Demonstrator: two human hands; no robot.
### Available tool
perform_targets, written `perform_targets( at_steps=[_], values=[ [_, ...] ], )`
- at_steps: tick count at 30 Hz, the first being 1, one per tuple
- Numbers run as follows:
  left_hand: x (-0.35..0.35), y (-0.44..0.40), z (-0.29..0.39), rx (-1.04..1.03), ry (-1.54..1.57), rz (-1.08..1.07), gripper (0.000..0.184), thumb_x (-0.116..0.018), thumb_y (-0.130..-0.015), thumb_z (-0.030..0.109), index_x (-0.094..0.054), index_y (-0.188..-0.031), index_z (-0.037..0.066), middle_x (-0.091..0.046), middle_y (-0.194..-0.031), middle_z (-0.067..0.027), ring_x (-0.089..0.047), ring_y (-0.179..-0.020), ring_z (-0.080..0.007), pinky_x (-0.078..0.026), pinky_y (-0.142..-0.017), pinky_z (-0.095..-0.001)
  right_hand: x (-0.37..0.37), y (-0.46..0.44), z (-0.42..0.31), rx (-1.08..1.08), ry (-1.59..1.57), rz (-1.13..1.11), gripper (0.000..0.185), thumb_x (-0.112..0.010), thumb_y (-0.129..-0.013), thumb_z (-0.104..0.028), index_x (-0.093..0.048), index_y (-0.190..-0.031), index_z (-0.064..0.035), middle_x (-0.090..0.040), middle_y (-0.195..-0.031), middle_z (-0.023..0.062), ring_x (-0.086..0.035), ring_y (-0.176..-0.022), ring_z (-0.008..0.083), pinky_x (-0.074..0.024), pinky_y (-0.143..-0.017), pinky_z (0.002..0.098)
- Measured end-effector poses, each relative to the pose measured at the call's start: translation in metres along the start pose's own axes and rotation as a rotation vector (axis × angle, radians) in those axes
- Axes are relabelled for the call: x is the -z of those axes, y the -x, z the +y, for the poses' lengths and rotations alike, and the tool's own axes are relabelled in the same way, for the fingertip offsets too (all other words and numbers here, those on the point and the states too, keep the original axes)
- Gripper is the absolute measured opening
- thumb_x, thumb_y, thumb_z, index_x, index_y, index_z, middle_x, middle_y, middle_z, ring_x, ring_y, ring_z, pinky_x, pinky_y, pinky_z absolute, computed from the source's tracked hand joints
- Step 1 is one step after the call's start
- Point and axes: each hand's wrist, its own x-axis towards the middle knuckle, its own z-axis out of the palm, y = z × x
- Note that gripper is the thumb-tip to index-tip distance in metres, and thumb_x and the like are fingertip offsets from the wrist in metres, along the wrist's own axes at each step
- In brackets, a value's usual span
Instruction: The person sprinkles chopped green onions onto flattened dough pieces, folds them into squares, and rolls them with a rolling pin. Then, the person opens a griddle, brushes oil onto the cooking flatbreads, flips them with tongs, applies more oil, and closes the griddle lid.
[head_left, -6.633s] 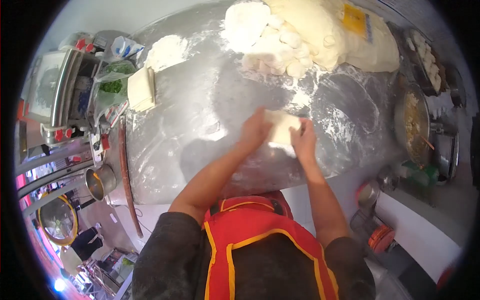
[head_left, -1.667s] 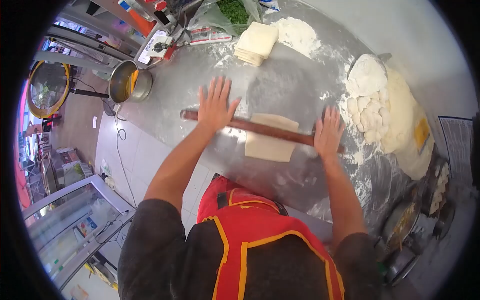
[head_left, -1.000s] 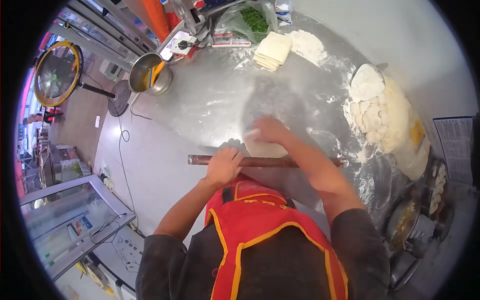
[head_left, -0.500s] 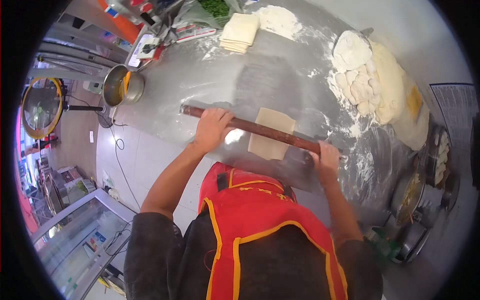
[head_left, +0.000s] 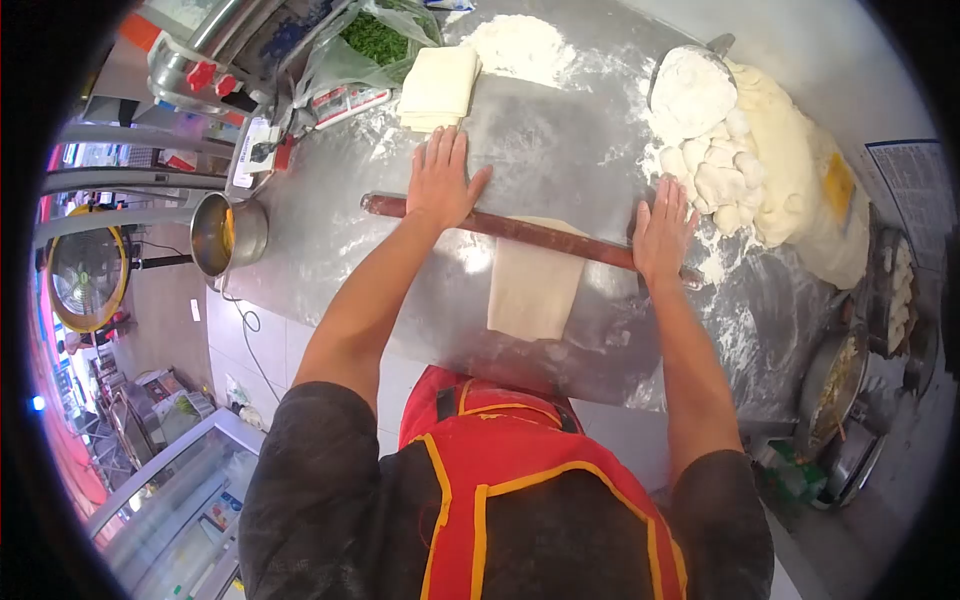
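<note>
A dark reddish-brown rolling pin (head_left: pixel 540 236) lies crosswise over a flat, pale sheet of dough (head_left: pixel 533 290) on the metal worktop. My left hand (head_left: pixel 441 178) rests on the pin's left part, its fingers stretched out flat and pointing away from me. On the right part of the pin is my right hand (head_left: pixel 661 232), also flat with fingers extended. The dough shows on both sides of the pin, with its longer part toward me. Just beyond my left fingertips is a stack of folded dough sheets (head_left: pixel 440 85).
Loose flour (head_left: pixel 522 48) is heaped at the back. At right are a flour scoop (head_left: pixel 692 92), small dough pieces (head_left: pixel 722 180) and a large dough mass (head_left: pixel 785 150). A metal pot (head_left: pixel 228 235) stands at the left edge. Greens (head_left: pixel 376 38) sit in a plastic bag.
My hands have gone from gripping the pin to lying flat on it, fingers forward. The dough sheet looks longer and reaches nearer to me. The camera view has shifted slightly.
</note>
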Motion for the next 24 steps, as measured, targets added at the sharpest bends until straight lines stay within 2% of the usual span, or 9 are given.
perform_targets(
  at_steps=[2,9,10,13,16,17,18,20,24],
  values=[
    [0.005,0.017,-0.002,-0.006,0.025,0.02,0.068,-0.044,-0.092,0.045,-0.029,-0.142,0.002,-0.026,-0.15,-0.0166,-0.022,-0.139,-0.032,-0.015,-0.112,-0.0496,0.012,0.012,-0.006,0.04,-0.046,-0.017,0.056,-0.041,-0.096,-0.031,-0.028,-0.143,-0.0034,-0.032,-0.146,0.0173,-0.027,-0.137,0.0323,-0.0185,-0.11,0.055],
    [-0.003,0.195,-0.011,-0.094,0.175,0.101,0.058,-0.05,-0.09,0.033,-0.04,-0.136,0.0,-0.038,-0.141,-0.0221,-0.035,-0.132,-0.0359,-0.023,-0.108,-0.0509,0.03,0.159,-0.01,0.133,-0.177,-0.097,0.051,-0.047,-0.092,-0.027,-0.04,-0.137,-0.0022,-0.039,-0.141,0.019,-0.036,-0.132,0.0356,-0.022,-0.108,0.0552],
    [-0.004,0.182,-0.015,-0.094,0.12,0.075,0.056,-0.048,-0.091,0.033,-0.04,-0.135,0.0,-0.038,-0.141,-0.0223,-0.035,-0.132,-0.0356,-0.023,-0.108,-0.0503,0.021,0.143,0.001,0.227,-0.049,-0.087,0.05,-0.046,-0.093,-0.025,-0.039,-0.137,-0.0017,-0.039,-0.142,0.0188,-0.036,-0.132,0.0358,-0.0228,-0.107,0.0555],
    [0.014,0.136,-0.014,-0.059,0.061,0.076,0.054,-0.045,-0.094,0.033,-0.038,-0.137,0.001,-0.036,-0.143,-0.0205,-0.034,-0.132,-0.0339,-0.023,-0.109,-0.048,0.03,0.092,-0.012,0.1,-0.079,-0.012,0.05,-0.045,-0.093,-0.024,-0.038,-0.137,-0.0018,-0.038,-0.142,0.0197,-0.035,-0.132,0.0355,-0.0225,-0.107,0.0553],
    [0.013,0.169,-0.01,-0.055,0.0,-0.009,0.057,-0.049,-0.091,0.033,-0.037,-0.138,0.002,-0.033,-0.146,-0.0175,-0.031,-0.134,-0.0323,-0.02,-0.11,-0.0473,0.035,0.152,-0.014,0.087,-0.245,-0.109,0.052,-0.046,-0.093,-0.026,-0.037,-0.138,-0.0022,-0.037,-0.142,0.0209,-0.034,-0.132,0.0354,-0.0216,-0.107,0.0548],
    [0.014,0.197,-0.009,-0.087,-0.002,0.021,0.06,-0.045,-0.091,0.034,-0.033,-0.141,0.004,-0.031,-0.147,-0.0165,-0.029,-0.136,-0.0313,-0.018,-0.111,-0.0494,0.042,0.183,-0.017,0.078,-0.203,-0.125,0.053,-0.046,-0.093,-0.026,-0.036,-0.138,-0.002,-0.036,-0.142,0.0213,-0.034,-0.132,0.0353,-0.022,-0.107,0.0541],
    [0.018,0.221,-0.007,-0.044,0.037,-0.133,0.063,-0.048,-0.087,0.03,-0.032,-0.14,0.001,-0.031,-0.147,-0.0173,-0.027,-0.137,-0.0328,-0.017,-0.111,-0.0527,0.048,0.209,-0.02,0.071,-0.161,-0.141,0.054,-0.047,-0.092,-0.027,-0.036,-0.139,-0.0019,-0.036,-0.142,0.0217,-0.034,-0.132,0.0352,-0.0224,-0.107,0.0534],
    [0.015,0.256,-0.001,-0.016,0.087,-0.065,0.061,-0.048,-0.088,0.028,-0.033,-0.14,-0.001,-0.03,-0.148,-0.0183,-0.027,-0.137,-0.0339,-0.016,-0.11,-0.0554,0.049,0.239,-0.025,0.035,-0.153,-0.148,0.055,-0.047,-0.092,-0.027,-0.035,-0.139,-0.0019,-0.036,-0.143,0.0205,-0.034,-0.132,0.0354,-0.0224,-0.107,0.0543],
    [0.011,0.189,-0.005,-0.064,-0.055,-0.087,0.068,-0.052,-0.088,0.037,-0.03,-0.143,0.005,-0.026,-0.15,-0.0158,-0.025,-0.138,-0.0324,-0.014,-0.11,-0.0557,0.038,0.184,-0.025,-0.009,-0.165,-0.142,0.056,-0.047,-0.092,-0.026,-0.034,-0.141,-0.0021,-0.035,-0.144,0.0177,-0.032,-0.133,0.035,-0.0212,-0.107,0.0567]
  ],
)
